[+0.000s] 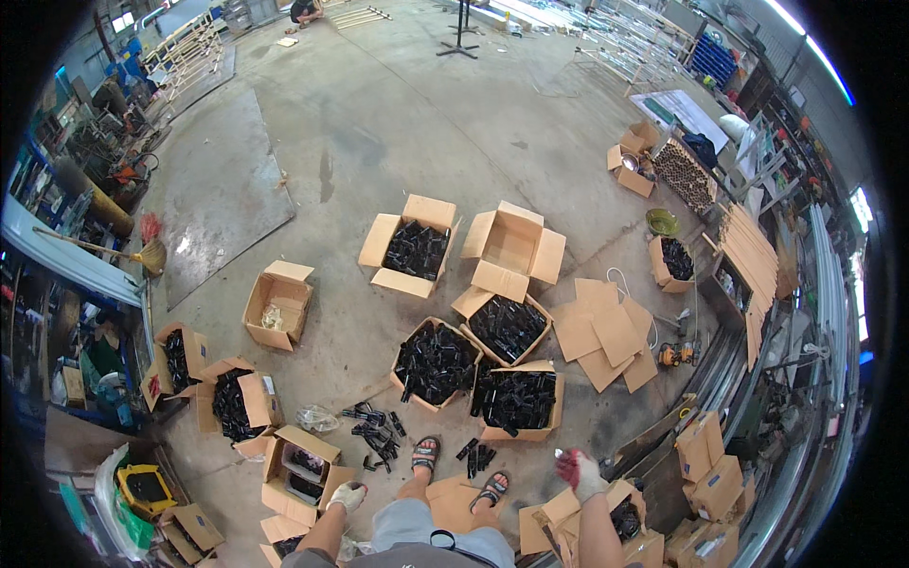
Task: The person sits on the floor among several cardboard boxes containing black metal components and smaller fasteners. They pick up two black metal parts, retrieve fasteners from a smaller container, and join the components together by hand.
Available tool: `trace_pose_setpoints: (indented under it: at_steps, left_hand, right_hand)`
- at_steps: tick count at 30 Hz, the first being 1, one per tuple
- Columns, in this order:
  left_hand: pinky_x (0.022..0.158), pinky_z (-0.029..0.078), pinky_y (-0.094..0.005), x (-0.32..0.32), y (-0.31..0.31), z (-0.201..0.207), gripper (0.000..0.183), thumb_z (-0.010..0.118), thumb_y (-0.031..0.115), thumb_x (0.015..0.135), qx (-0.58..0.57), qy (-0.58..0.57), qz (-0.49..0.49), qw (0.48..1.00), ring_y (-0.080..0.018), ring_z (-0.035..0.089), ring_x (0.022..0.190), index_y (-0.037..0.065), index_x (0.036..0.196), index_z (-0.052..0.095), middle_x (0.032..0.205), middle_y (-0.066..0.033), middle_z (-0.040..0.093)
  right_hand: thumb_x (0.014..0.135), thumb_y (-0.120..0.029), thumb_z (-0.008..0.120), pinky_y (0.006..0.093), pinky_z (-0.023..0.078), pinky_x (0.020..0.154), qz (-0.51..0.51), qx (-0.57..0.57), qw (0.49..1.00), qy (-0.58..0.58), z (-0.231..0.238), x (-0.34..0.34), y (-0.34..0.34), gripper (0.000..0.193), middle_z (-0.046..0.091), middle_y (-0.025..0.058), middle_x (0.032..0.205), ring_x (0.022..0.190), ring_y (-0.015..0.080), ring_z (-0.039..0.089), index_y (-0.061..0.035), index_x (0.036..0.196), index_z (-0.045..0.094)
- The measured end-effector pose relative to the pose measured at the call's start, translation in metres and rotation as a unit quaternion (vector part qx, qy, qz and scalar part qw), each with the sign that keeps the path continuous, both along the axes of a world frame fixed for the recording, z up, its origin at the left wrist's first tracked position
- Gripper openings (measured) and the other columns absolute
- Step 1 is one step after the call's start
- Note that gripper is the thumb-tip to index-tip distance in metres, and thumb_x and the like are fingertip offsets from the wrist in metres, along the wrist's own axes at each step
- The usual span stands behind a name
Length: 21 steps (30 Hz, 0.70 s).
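Open cardboard boxes [436, 363] full of black parts are crowding the floor ahead of the feet, with loose black pieces [377, 434] lying just left. Bare concrete floor [379, 142] is stretching beyond them. Flattened cardboard [606, 331] is covering the ground to the right.

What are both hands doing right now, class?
Left hand: gloved, holding nothing visible.
Right hand: gloved, closed or open cannot be told.

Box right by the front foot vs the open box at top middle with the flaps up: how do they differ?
The near box is packed with black parts; the far box looks empty. The near box lies close to the sandalled foot; the far box sits farther out on the concrete floor. Both are brown cardboard, flaps open.
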<state>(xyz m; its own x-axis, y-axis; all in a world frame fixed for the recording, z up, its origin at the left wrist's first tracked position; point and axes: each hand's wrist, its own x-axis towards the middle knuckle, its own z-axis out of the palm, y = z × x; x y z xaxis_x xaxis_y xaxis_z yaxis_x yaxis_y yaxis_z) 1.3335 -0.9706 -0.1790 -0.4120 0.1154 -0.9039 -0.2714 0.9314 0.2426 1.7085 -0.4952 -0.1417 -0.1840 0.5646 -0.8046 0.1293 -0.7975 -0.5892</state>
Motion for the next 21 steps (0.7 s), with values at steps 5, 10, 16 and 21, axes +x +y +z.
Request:
trace_pose_setpoints:
  at_steps: [5, 10, 16, 21]
  left_hand:
    - [0.068, 0.055, -0.0335, 0.009, -0.01, 0.013, 0.031, 0.063, 0.032, 0.089, -0.034, 0.021, -0.006, 0.999, -0.0178, 0.069, 0.075, 0.009, 0.107, 0.075, 0.087, -0.0074, 0.073]
    - [0.067, 0.055, -0.0383, 0.008, 0.005, 0.0, 0.035, 0.06, 0.033, 0.088, 0.014, 0.082, 0.008, 0.996, -0.0221, 0.069, 0.069, 0.005, 0.104, 0.073, 0.079, -0.0128, 0.071]
    - [0.068, 0.051, -0.0286, 0.053, -0.01, -0.06, 0.032, 0.06, 0.026, 0.095, 0.083, 0.033, 0.24, 0.967, -0.0119, 0.063, 0.078, 0.004, 0.116, 0.07, 0.092, -0.0019, 0.071]
    - [0.083, 0.053, -0.0312, 0.124, -0.04, -0.131, 0.032, 0.062, 0.025, 0.094, 0.029, 0.049, 0.231, 0.971, -0.0185, 0.069, 0.094, 0.004, 0.117, 0.07, 0.106, -0.0109, 0.074]
  right_hand:
    - [0.097, -0.026, 0.066, 0.0484, 0.059, 0.081, 0.095, -0.051, 0.994, 0.014, -0.005, -0.037, -0.07, 0.038, 0.068, 0.0165, 0.107, 0.093, 0.0335, 0.07, -0.0041, 0.127, 0.056]
    - [0.1, -0.029, 0.063, 0.0419, 0.059, 0.077, 0.166, -0.088, 0.982, 0.005, -0.047, -0.024, -0.083, 0.038, 0.069, 0.0134, 0.101, 0.088, 0.0265, 0.069, -0.0021, 0.125, 0.056]
    - [0.1, -0.023, 0.062, 0.0314, 0.055, 0.065, 0.268, -0.04, 0.955, -0.122, -0.067, -0.017, -0.062, 0.025, 0.066, 0.0042, 0.088, 0.075, 0.0156, 0.066, -0.0043, 0.116, 0.062]
    - [0.097, -0.019, 0.06, 0.0292, 0.052, 0.064, 0.58, 0.061, 0.788, -0.196, -0.198, -0.006, -0.046, 0.02, 0.068, 0.0047, 0.085, 0.073, 0.0123, 0.064, -0.003, 0.108, 0.065]
